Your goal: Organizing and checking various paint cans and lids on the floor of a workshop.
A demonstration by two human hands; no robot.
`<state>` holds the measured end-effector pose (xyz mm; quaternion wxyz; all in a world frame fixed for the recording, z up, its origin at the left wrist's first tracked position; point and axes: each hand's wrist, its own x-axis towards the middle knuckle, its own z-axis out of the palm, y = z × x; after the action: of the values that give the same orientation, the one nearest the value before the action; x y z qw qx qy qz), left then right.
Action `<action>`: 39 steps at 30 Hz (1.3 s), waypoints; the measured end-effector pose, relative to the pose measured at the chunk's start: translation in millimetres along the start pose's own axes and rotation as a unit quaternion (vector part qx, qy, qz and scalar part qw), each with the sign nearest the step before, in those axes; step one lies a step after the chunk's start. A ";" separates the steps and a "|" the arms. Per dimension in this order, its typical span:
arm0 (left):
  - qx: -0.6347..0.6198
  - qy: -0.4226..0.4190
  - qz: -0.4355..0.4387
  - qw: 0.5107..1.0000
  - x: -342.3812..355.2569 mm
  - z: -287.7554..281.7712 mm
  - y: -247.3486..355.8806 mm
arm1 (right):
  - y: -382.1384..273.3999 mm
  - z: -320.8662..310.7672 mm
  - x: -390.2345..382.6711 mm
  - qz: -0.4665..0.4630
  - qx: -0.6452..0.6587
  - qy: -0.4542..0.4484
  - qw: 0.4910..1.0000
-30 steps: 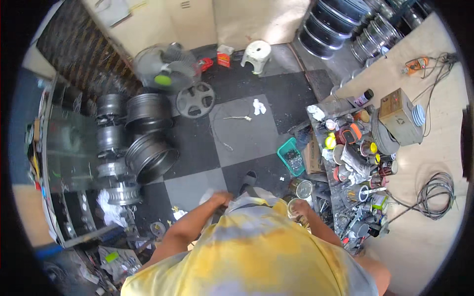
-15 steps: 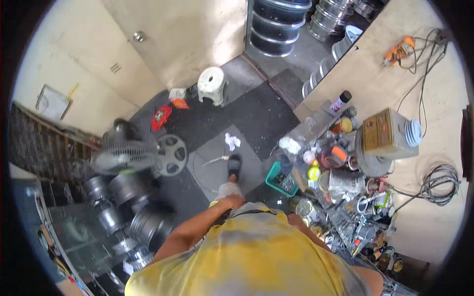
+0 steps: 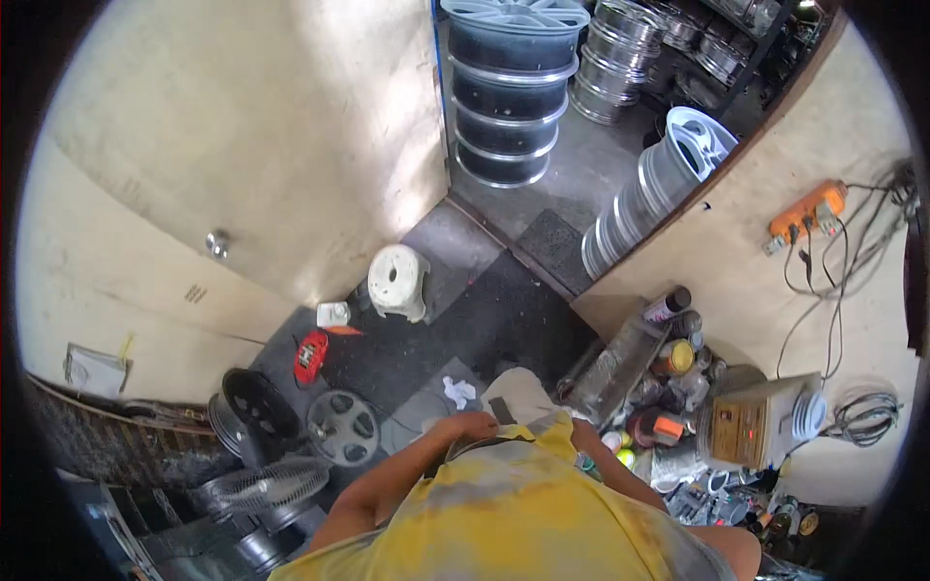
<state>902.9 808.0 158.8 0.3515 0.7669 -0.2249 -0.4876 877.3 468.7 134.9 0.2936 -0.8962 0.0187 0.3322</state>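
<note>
My left hand (image 3: pixel 472 426) is at my waist, beside the hem of the yellow and grey shirt (image 3: pixel 523 494); its fingers are too small and blurred to read. On the other side of the hem is my right hand (image 3: pixel 581 434), mostly hidden by shirt and forearm, so its fingers do not show. Light shorts (image 3: pixel 528 395) stick out past the hem, with a dark patch on them near my left hand. Neither hand shows a held object. Ahead of them, a crumpled white cloth (image 3: pixel 459 391) lies on a grey mat.
Ahead stands a white stool (image 3: pixel 396 283), near a red brake caliper (image 3: pixel 311 357). Stacked wheel rims (image 3: pixel 509 107) fill the doorway beyond. A fan (image 3: pixel 266 484) and a wheel cover (image 3: pixel 342 428) are at left. Cans and a wooden-fronted box (image 3: pixel 741 433) crowd the right, below an orange power strip (image 3: pixel 809 215).
My view has tilted up and moved toward the doorway, so the stool and rims appear nearer. A bent leg in shorts now comes forward. Both hands remain at the waist.
</note>
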 end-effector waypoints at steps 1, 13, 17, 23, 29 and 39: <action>0.012 -0.002 0.032 0.999 7.1 -19.8 5.6 | 3.1 -6.3 16.6 0.002 0.004 0.003 1.000; -0.230 0.091 0.266 0.932 -65.2 -359.8 286.6 | -16.4 -126.4 214.4 0.009 -0.064 -0.015 0.998; -0.351 -0.064 0.531 0.768 -74.3 -437.9 375.0 | -46.1 -177.4 226.8 0.042 0.087 0.034 0.995; -0.389 -0.156 0.565 0.711 -1.9 -504.0 378.9 | 11.6 -162.1 239.9 0.004 -0.081 0.001 0.997; -0.434 -0.230 0.576 0.653 63.3 -589.6 391.9 | 47.4 -111.6 254.4 0.139 0.161 0.037 0.976; -0.466 -0.318 0.587 0.581 189.6 -737.0 436.3 | -15.9 -123.7 378.4 0.353 0.324 -0.059 0.875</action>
<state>1650.0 629.0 582.3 0.7759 -0.0058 -0.4656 -0.4256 1247.9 476.4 -11.3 0.4312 -0.6631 0.4233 0.4418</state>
